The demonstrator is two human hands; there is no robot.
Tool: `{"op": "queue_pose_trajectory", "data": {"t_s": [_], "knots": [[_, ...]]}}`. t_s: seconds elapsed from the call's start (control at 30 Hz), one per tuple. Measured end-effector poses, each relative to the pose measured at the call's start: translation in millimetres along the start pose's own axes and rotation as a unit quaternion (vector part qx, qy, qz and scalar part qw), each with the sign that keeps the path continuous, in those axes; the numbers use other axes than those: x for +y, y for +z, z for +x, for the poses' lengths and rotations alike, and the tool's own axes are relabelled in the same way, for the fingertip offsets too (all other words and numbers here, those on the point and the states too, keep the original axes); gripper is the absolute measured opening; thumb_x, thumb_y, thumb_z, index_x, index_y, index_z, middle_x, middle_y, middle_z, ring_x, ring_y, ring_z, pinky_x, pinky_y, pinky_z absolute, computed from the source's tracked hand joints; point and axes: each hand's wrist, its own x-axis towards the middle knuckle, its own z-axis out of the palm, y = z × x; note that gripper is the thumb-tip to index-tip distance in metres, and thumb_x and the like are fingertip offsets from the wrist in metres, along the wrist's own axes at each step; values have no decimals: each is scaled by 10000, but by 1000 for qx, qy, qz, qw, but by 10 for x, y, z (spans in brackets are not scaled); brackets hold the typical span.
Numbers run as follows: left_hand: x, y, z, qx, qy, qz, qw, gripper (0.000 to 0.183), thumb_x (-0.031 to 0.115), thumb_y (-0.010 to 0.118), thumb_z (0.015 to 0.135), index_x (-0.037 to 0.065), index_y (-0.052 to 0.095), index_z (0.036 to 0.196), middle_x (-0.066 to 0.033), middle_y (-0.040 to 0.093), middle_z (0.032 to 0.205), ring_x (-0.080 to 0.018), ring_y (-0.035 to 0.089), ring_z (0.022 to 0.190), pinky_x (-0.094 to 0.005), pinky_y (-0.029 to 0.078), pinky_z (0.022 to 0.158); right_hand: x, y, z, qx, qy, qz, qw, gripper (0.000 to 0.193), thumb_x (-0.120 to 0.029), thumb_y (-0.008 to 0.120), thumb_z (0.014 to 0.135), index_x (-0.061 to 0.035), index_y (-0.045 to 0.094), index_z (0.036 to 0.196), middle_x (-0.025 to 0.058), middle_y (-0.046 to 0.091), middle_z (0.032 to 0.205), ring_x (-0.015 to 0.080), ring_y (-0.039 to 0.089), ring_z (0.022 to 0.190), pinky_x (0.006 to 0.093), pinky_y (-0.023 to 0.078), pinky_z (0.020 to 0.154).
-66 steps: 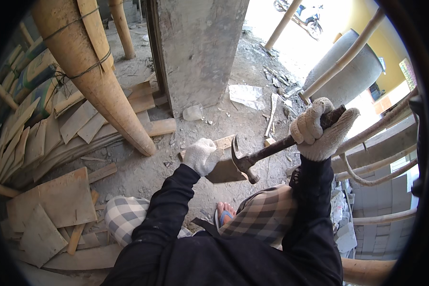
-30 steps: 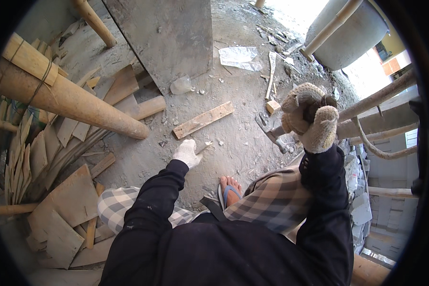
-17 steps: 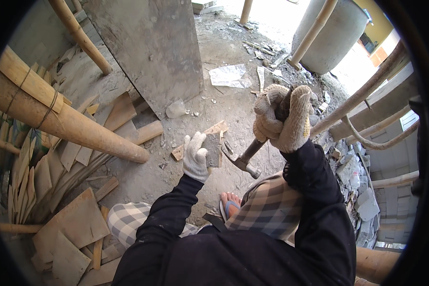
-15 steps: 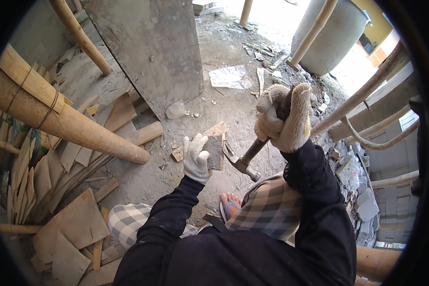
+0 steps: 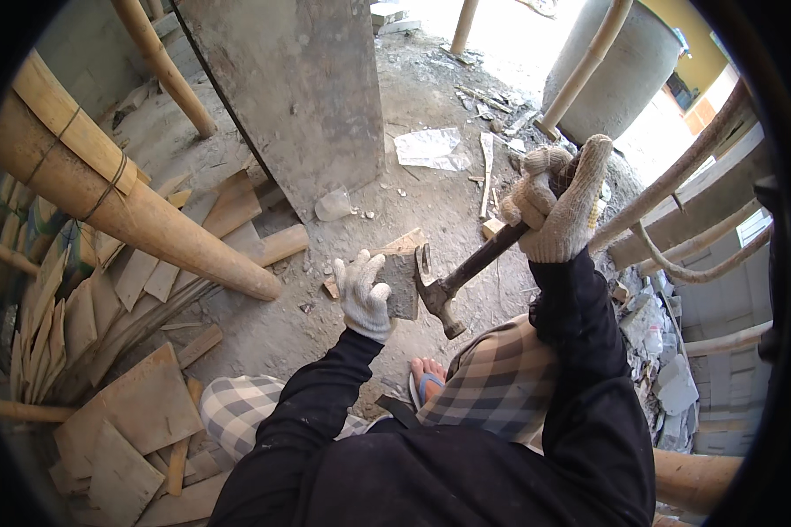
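Note:
My right hand [image 5: 555, 206], in a pale knit glove, is closed round the dark handle of a claw hammer [image 5: 466, 277]. The hammer's head hangs toward the lower left, just right of a small grey block [image 5: 403, 287] and apparently apart from it. At the block's left edge is my gloved left hand [image 5: 363, 294]; its thumb lies against the block and its fingers curve upward, slightly apart. Part of the block is hidden by this hand. Behind the block, a light wooden piece [image 5: 402, 241] lies on the ground.
A large board [image 5: 290, 97] stands ahead. A thick bamboo pole [image 5: 158, 224] slants in from the left above stacked wood pieces [image 5: 132, 413]. Rubble [image 5: 646, 329] lies right, below a curved pole [image 5: 677, 189]. A clear plastic cup [image 5: 333, 205] and a grey barrel [image 5: 611, 75] are farther off.
My right hand has moved up and to the right with the hammer, and the hammer's head has turned. The left hand stays at the block; the view has shifted slightly.

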Motion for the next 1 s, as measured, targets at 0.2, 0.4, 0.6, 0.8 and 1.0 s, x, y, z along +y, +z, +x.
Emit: {"op": "queue_pose_trajectory", "data": {"t_s": [0.2,0.4,0.6,0.8,1.0], "knots": [[126,-163,153,-121,-41,-179,976,602,468,787,705,98,444,1034,-262,427,1335,-492,403,1252,-595,251,1081,-71,8,-121,-233,4,18,972,830,-796,399,814,-5,629,915,-35,339,457,104,296,344,299,326,373],[178,-165,773,-129,-130,-278,943,670,568,822,595,70,595,982,-243,582,1136,-430,572,1080,-449,478,882,-304,106,-189,-278,-1,-14,961,966,-888,425,695,29,598,944,34,494,533,151,467,418,315,435,418],[25,-277,1503,-196,-35,-244,949,530,559,774,675,74,644,847,-86,607,753,-253,596,728,-370,471,701,-829,436,454,-485,-29,4,874,860,-763,312,873,28,590,1063,-57,371,459,54,351,318,236,370,297],[4,-358,1643,-313,-150,-223,911,472,525,680,816,57,616,835,-100,564,618,-200,543,566,-329,453,567,-862,328,676,-328,-40,22,944,786,-717,333,905,7,618,1017,-80,320,455,56,292,325,250,325,336],[42,-448,1136,-421,-182,-149,876,581,636,574,815,74,674,927,-187,666,824,-369,649,786,-422,500,692,-302,-202,169,57,13,20,998,729,-764,315,875,-86,543,741,-89,248,429,68,228,313,267,316,325]]}}
